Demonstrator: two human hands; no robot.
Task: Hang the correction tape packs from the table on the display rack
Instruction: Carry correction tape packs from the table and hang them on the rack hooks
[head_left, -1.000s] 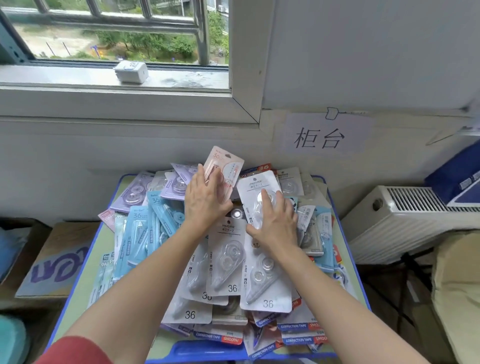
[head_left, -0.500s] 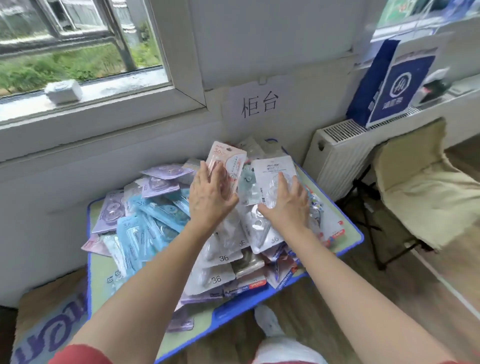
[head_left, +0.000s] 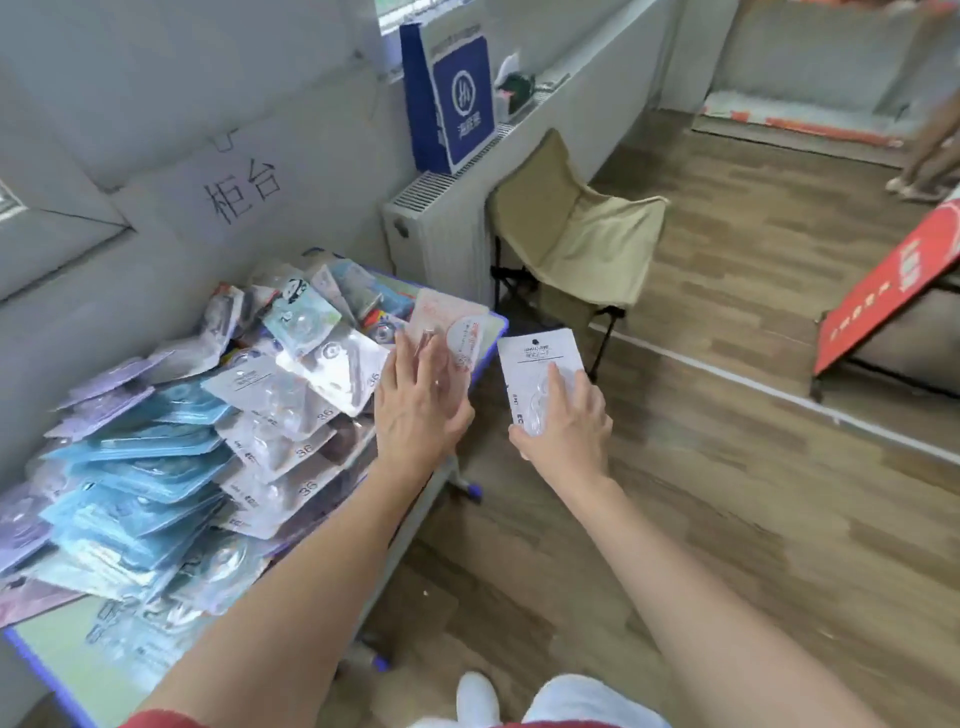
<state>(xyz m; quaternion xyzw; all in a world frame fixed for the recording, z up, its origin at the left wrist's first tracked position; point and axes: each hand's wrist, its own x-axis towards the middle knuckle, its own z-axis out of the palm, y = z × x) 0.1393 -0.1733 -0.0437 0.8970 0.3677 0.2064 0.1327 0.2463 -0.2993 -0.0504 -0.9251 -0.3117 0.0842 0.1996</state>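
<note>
— Grips first: who holds what?
— Left hand (head_left: 421, 410) pinches a pink correction tape pack (head_left: 452, 322) above the right edge of the table (head_left: 52, 649). Right hand (head_left: 563, 423) clasps a white correction tape pack (head_left: 540, 358) out over the floor.
— Risk?
— Slick blister plastic. Either pack could slip in transit, since no display rack is in view. The heaped pile (head_left: 208, 415) at near left could also slide off.
</note>
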